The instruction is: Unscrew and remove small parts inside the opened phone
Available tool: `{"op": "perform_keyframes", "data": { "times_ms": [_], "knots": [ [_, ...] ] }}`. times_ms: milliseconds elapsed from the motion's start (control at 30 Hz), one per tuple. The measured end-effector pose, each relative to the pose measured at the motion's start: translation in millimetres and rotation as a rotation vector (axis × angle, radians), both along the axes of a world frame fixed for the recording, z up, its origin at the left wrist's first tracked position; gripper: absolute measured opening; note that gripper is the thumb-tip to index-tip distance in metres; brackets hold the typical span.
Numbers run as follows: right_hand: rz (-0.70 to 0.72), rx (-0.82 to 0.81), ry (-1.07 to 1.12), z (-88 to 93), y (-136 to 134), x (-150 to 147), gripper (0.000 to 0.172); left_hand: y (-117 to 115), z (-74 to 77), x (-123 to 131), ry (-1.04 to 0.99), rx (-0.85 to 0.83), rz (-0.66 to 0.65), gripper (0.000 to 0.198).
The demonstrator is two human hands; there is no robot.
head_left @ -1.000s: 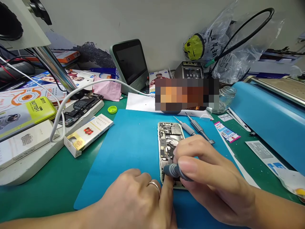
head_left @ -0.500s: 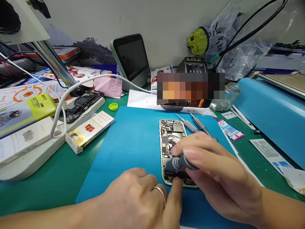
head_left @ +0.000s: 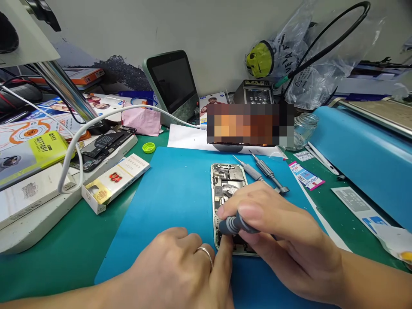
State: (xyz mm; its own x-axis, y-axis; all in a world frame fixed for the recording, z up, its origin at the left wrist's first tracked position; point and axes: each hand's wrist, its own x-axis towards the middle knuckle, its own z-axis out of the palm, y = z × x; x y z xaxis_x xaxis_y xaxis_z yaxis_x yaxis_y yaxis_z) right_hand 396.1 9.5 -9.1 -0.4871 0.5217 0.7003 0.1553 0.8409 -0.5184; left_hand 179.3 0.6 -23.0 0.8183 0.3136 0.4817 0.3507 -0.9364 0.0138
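Note:
An opened smartphone lies on the blue mat, its inner boards and metal parts showing. My right hand is closed around a dark grey screwdriver with a ribbed end, held over the lower half of the phone. The screwdriver's tip is hidden. From the left, my left hand, wearing a ring, reaches its index finger onto the phone's lower end, the fingertip right beside the screwdriver. The other left fingers are bent and hold nothing that I can see. Both hands cover the phone's lower right part.
Two slim metal screwdrivers lie above the phone. A cigarette box, green cap and another opened phone are at left, with a white cable arching over. A glass jar and blue machine stand right.
The whole view has shifted slightly. My left index fingertip has slid left and up on the phone, closer to the screwdriver. The right hand keeps its grip over the phone.

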Motion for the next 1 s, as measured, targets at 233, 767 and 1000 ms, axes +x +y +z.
{"op": "perform_keyframes", "data": {
  "times_ms": [233,767,1000],
  "knots": [
    [-0.034,-0.060,0.002,-4.5,-6.5,0.7,0.075,-1.7,1.1,0.9,-0.026,-0.022,0.040,0.019],
    [-0.133,-0.094,0.009,-8.1,-11.1,6.7,0.073,-0.4,4.3,1.3,-0.040,-0.007,0.056,0.029],
    [-0.135,-0.068,0.019,-8.7,-7.9,4.8,0.073,-0.5,0.9,0.1,-0.061,0.018,0.064,0.030]
  ]
}}
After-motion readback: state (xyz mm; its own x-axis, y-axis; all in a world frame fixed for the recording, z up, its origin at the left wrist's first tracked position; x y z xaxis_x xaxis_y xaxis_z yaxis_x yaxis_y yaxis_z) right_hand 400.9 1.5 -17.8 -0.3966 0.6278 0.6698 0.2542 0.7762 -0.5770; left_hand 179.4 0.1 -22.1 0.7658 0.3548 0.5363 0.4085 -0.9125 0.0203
